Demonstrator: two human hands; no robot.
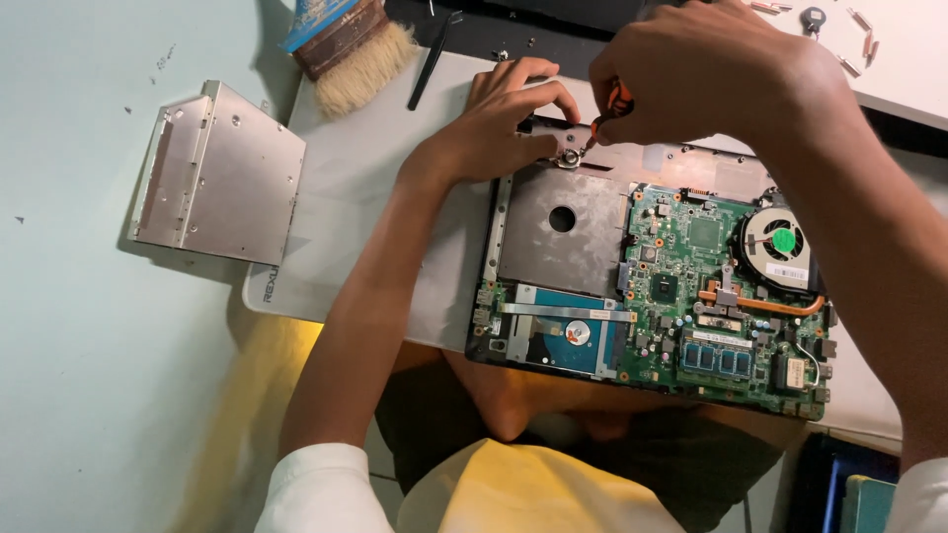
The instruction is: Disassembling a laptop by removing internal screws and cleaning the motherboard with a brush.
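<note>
An opened laptop base (pixel 563 222) lies in front of me with its green motherboard (pixel 691 296), round cooling fan (pixel 780 247), copper heat pipe and blue hard drive (pixel 568 336) exposed. My left hand (pixel 504 123) rests on the far left corner of the base, fingers pinching at the metal hinge (pixel 568 156). My right hand (pixel 706 74) grips an orange-handled screwdriver (pixel 614 99), tip pointing down at that hinge.
A silver optical drive (pixel 219 173) lies to the left on the pale green table. A wide brush (pixel 351 54) and black tweezers (pixel 433 59) sit at the back on a grey mat (pixel 346 217). Small screws and a coin cell (pixel 812 18) lie at the back right.
</note>
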